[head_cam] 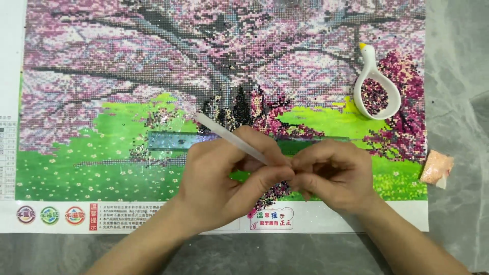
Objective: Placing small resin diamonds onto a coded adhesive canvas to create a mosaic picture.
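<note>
The left hand (224,175) pinches a slim white applicator pen (232,138), whose free end slants up and away to the left. The right hand (331,175) meets it fingertip to fingertip at the pen's tip, over the bead canvas (127,168). The pen looks light, stiff and smooth, best gripped low. A white bead tray (376,87) lies beyond the right hand.

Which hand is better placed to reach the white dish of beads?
Probably the right hand: the white dish lies up on its side of the canvas, and the left hand grips the pen.
</note>
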